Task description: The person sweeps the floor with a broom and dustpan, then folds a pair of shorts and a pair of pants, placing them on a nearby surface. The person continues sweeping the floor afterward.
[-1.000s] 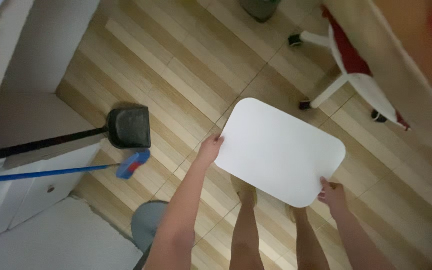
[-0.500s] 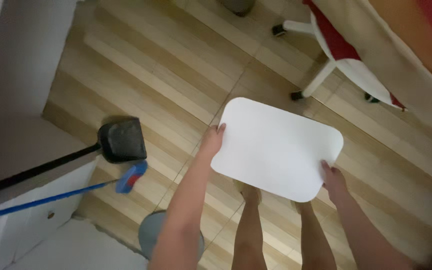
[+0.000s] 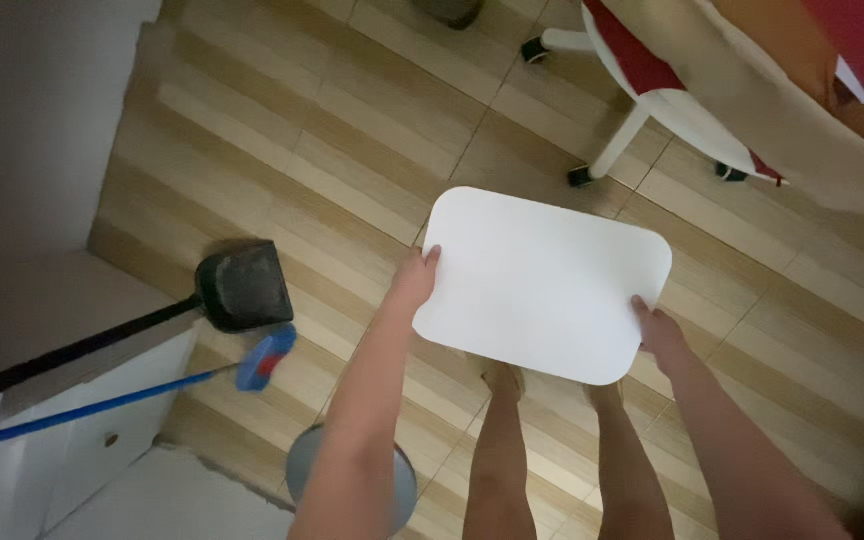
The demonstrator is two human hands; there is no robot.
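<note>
I hold a flat white board with rounded corners (image 3: 544, 282) level in front of me, above a striped wooden floor. My left hand (image 3: 415, 280) grips its left edge and my right hand (image 3: 656, 333) grips its lower right corner. My bare legs and feet (image 3: 500, 440) show just below the board.
A black dustpan (image 3: 242, 287) and a blue-handled broom (image 3: 102, 405) lie at the left by a white cabinet (image 3: 102, 455). A white wheeled chair with a red seat (image 3: 652, 90) stands at the upper right. A grey round object (image 3: 302, 470) sits near my left leg.
The view has shifted slightly, so the board and chair sit a little further right in the picture. Both hands keep the same grip on the board.
</note>
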